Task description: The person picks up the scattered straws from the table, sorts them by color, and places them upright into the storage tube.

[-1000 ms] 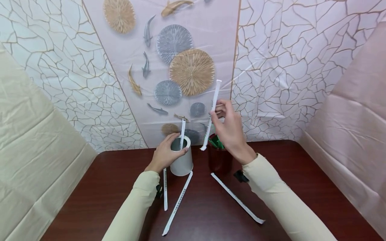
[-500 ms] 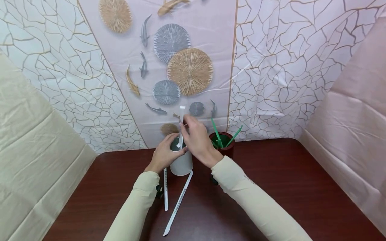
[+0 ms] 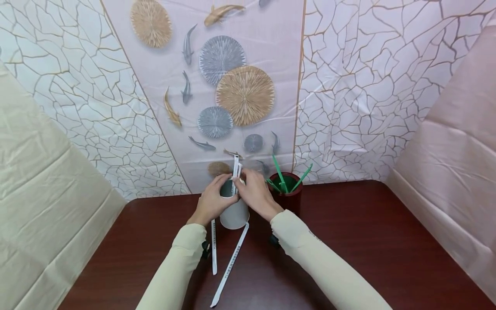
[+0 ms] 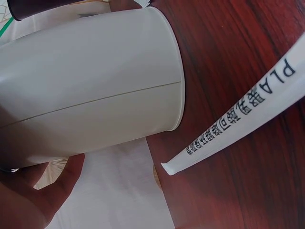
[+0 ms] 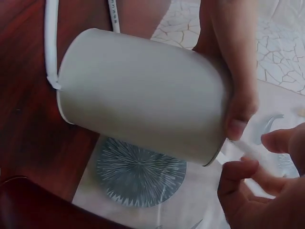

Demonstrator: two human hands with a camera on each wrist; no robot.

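My left hand [image 3: 213, 196] grips the rim of a pale grey-white cylindrical cup [image 3: 234, 215], its thumb on the near side. Inside the cup a paper-wrapped straw [image 3: 235, 163] stands upright. Beside it is a second wrapped straw [image 5: 250, 151], blurred in the right wrist view, passing between the thumb and fingers of my right hand [image 3: 255, 191]. Those fingers sit right at the cup's mouth, with a gap between thumb and forefinger. The straws' lower ends are hidden inside the cup.
Two wrapped straws lie on the dark red table: one [image 3: 215, 252] by my left wrist, another [image 3: 230, 265] slanting from the cup's base. A third is mostly hidden under my right sleeve [image 3: 310, 249]. A dark red cup [image 3: 286, 202] with green sticks [image 3: 280, 174] stands right.
My right hand has moved left from beside the red cup to the grey-white cup, carrying a wrapped straw, which has gone down into it. The left hand keeps its grip.
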